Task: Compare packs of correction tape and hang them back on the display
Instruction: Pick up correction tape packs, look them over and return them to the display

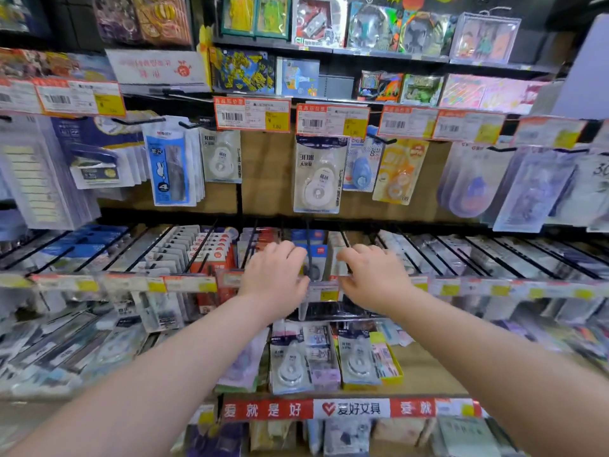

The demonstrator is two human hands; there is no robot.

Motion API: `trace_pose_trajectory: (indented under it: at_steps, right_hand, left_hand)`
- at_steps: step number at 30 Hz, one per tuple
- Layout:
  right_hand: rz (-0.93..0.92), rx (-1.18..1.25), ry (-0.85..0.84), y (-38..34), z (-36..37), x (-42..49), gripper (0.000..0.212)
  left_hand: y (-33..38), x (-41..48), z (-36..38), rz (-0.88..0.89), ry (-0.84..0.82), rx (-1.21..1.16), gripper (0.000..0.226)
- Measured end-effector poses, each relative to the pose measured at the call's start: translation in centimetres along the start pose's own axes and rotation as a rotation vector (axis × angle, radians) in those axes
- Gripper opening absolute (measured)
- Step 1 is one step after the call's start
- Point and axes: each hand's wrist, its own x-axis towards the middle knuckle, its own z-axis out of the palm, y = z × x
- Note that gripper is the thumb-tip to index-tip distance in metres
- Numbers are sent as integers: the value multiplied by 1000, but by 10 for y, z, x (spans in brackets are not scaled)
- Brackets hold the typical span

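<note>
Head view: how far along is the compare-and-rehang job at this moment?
Done: no loose pack off the display is visible. In hand: left hand and right hand reach the middle-row peg around a dark-blue pack; the right seems to pinch a pale pack. Left: seating it, withdrawing.

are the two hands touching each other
Apart. The head view shows a plain gap between the left hand and right hand, with a black hook showing in it.
</note>
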Motion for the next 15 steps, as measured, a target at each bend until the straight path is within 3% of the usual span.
trace_pose_trajectory:
  at_steps: [8, 15]
  right_hand:
    - [-16, 55, -75, 3, 37, -38, 33]
    - [5, 93, -227, 18, 85, -44, 26]
  left_hand:
    - [3, -46, 42, 136, -125, -135, 31]
    - [1, -56, 72, 1, -400, -57, 32]
